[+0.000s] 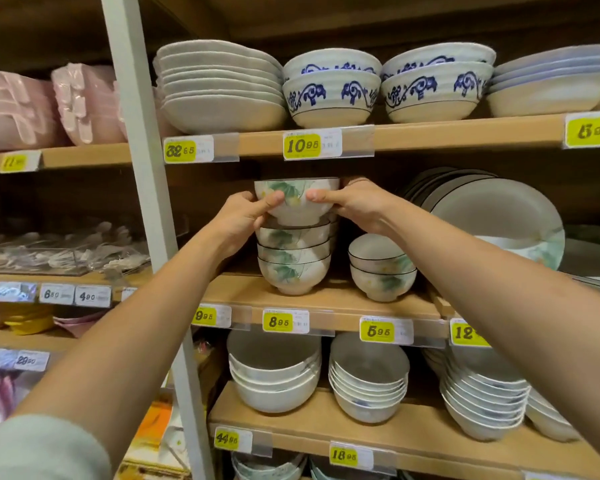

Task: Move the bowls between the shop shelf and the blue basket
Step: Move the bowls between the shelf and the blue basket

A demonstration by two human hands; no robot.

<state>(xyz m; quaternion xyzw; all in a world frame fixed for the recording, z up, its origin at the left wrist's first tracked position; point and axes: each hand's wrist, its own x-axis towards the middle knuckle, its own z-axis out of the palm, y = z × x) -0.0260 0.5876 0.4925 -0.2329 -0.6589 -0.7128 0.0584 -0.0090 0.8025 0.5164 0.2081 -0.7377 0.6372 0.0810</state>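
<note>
The bowl, white with green leaves, sits at the top of a stack of matching bowls near the front edge of the middle shelf. The left hand grips its left side and the right hand its right side, both thumbs pressed on the near wall. Whether its foot touches the bowl beneath cannot be told.

The main risk is the tight gap overhead. The bowl's rim is just under the front edge of the upper shelf, so lifting it too steeply could knock the rim on the board. If the foot drags on the bowl below, the tall stack could tip toward the shelf's front edge. The glaze looks smooth, so a loose grip could let it slip.

Just to the right stand two smaller bowls, under the right wrist, where a dropped forearm could hit them. Further right, dark-rimmed plates lean upright. A pale post stands close to the left hand and limits room that way. The blue basket is not in view.
</note>
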